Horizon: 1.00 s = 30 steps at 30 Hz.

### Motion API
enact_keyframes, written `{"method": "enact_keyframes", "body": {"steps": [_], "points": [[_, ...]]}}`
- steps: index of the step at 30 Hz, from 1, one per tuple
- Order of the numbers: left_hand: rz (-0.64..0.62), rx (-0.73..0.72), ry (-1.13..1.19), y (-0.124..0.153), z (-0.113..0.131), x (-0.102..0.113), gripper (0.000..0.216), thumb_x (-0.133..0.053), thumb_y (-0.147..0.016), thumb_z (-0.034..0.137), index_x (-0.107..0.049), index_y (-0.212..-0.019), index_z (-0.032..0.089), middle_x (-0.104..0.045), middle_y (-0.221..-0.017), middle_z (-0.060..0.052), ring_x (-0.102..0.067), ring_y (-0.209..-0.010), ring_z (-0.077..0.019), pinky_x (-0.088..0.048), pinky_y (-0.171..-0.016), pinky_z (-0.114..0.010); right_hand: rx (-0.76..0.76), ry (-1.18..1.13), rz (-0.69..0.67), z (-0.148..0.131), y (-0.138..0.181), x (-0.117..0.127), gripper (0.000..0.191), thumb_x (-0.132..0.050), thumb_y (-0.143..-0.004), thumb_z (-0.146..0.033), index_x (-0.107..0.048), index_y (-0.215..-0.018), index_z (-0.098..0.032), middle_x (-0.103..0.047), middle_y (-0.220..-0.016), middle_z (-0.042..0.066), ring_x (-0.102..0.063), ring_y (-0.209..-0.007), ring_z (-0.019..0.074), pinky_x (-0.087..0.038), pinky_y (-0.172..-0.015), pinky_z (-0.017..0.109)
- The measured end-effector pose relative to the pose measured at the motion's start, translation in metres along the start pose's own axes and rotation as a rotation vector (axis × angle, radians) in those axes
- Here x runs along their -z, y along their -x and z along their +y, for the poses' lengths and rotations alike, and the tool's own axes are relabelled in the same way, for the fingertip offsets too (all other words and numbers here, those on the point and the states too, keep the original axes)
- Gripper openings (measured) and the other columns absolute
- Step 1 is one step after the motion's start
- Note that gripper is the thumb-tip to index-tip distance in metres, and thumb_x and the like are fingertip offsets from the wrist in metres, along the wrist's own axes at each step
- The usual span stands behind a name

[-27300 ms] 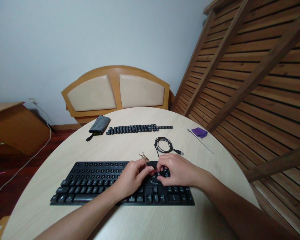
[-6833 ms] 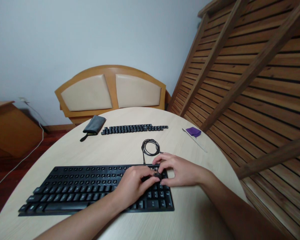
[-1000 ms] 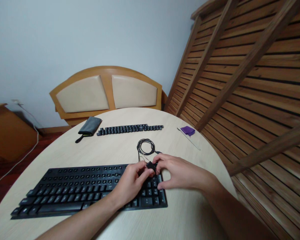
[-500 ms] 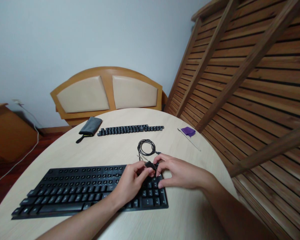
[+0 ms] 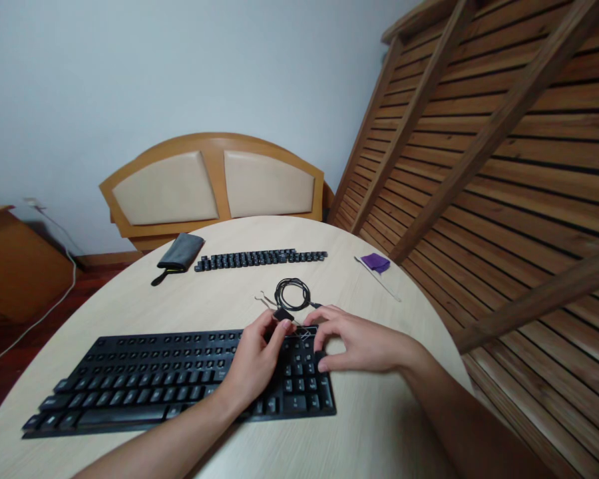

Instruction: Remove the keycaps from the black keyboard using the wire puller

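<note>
My left hand [image 5: 259, 352] pinches the black handle of a wire keycap puller [image 5: 283, 315]. Thin wire prongs stick out from both ends of it, over the top right of the black keyboard [image 5: 130, 379]. Between the index finger and thumb of my right hand [image 5: 352, 342] is a small black keycap [image 5: 319, 359], partly hidden by the fingers, at the keyboard's right edge. Upper rows of the keyboard show bare switches, while keycaps sit on the lower rows and the number pad.
Loose black keycaps [image 5: 249, 259] stand in rows behind the keyboard. A coiled cable [image 5: 293, 293] lies nearer. A grey pouch [image 5: 180, 253] is at the back left, a purple cloth [image 5: 376, 262] and thin rod [image 5: 379, 280] at the right. A slatted wooden panel [image 5: 504, 159] leans beyond the round table.
The keycap puller has moved left with my left hand, away from my right fingers. My right hand stays almost in place, now with a dark keycap between finger and thumb.
</note>
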State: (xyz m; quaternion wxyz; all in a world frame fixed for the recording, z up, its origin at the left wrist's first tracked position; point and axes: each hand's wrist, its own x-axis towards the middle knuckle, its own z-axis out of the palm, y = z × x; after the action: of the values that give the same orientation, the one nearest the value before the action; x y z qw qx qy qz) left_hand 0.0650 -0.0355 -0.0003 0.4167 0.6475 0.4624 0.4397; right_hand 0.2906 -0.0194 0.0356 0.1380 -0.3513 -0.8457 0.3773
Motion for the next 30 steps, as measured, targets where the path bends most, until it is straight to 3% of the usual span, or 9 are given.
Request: {"method": "enact_keyframes", "body": {"steps": [8, 10, 13, 16, 19, 24, 30], "points": [[-0.032, 0.011, -0.073, 0.001, -0.001, 0.001, 0.027, -0.052, -0.095, 0.039, -0.063, -0.084, 0.017, -0.068, -0.08, -0.003, -0.06, -0.078, -0.0197, -0.044, -0.072, -0.03, 0.071, -0.183, 0.022, 0.012, -0.003, 0.007, 0.016, -0.071, -0.084, -0.034, -0.07, -0.085, -0.018, -0.06, -0.124, 0.008, -0.055, -0.118, 0.0207, -0.038, -0.107, 0.038], [-0.038, 0.006, -0.067, 0.001, -0.001, 0.001, 0.027, -0.051, -0.096, 0.039, -0.062, -0.084, 0.017, -0.068, -0.082, -0.003, -0.06, -0.08, -0.0199, -0.044, -0.074, -0.03, 0.029, -0.253, 0.099, 0.019, -0.006, 0.009, 0.019, -0.068, -0.086, -0.036, -0.068, -0.088, -0.017, -0.066, -0.112, 0.008, -0.062, -0.108, 0.0203, -0.044, -0.1, 0.038], [-0.044, 0.006, -0.043, 0.001, 0.0, 0.001, 0.027, -0.05, -0.096, 0.039, -0.063, -0.085, 0.017, -0.069, -0.083, -0.004, -0.061, -0.082, -0.0204, -0.045, -0.076, -0.031, -0.122, -0.28, 0.322, 0.034, -0.01, 0.011, 0.023, -0.065, -0.087, -0.038, -0.065, -0.093, -0.016, -0.071, -0.091, 0.007, -0.067, -0.086, 0.0195, -0.05, -0.084, 0.036], [-0.047, 0.017, -0.037, 0.001, 0.0, 0.001, 0.027, -0.051, -0.096, 0.038, -0.063, -0.085, 0.017, -0.069, -0.083, -0.004, -0.062, -0.082, -0.0206, -0.045, -0.077, -0.031, -0.201, -0.171, 0.536, 0.057, -0.014, 0.016, 0.023, -0.063, -0.087, -0.036, -0.066, -0.095, -0.015, -0.073, -0.089, 0.008, -0.068, -0.084, 0.0207, -0.051, -0.081, 0.036], [-0.046, 0.024, -0.047, 0.001, 0.001, 0.001, 0.027, -0.052, -0.096, 0.039, -0.063, -0.084, 0.018, -0.07, -0.083, -0.004, -0.063, -0.082, -0.0211, -0.045, -0.076, -0.031, -0.247, -0.062, 0.661, 0.081, -0.016, 0.02, 0.022, -0.062, -0.087, -0.034, -0.068, -0.098, -0.016, -0.074, -0.09, 0.009, -0.069, -0.085, 0.0214, -0.052, -0.082, 0.036], [-0.048, 0.03, -0.048, 0.002, 0.001, 0.001, 0.027, -0.052, -0.096, 0.039, -0.063, -0.083, 0.017, -0.071, -0.083, -0.004, -0.064, -0.082, -0.0211, -0.045, -0.074, -0.03, -0.295, 0.103, 0.775, 0.108, -0.02, 0.02, 0.022, -0.06, -0.088, -0.033, -0.069, -0.102, -0.019, -0.074, -0.09, 0.007, -0.07, -0.083, 0.0201, -0.053, -0.08, 0.033], [-0.062, 0.016, -0.059, 0.001, 0.0, 0.0, 0.027, -0.052, -0.096, 0.038, -0.062, -0.083, 0.017, -0.07, -0.081, -0.004, -0.063, -0.08, -0.0207, -0.044, -0.073, -0.03, -0.351, 0.225, 0.84, 0.117, -0.036, 0.019, 0.024, -0.055, -0.091, -0.033, -0.069, -0.103, -0.017, -0.074, -0.09, 0.008, -0.069, -0.08, 0.0195, -0.053, -0.075, 0.031]]}}
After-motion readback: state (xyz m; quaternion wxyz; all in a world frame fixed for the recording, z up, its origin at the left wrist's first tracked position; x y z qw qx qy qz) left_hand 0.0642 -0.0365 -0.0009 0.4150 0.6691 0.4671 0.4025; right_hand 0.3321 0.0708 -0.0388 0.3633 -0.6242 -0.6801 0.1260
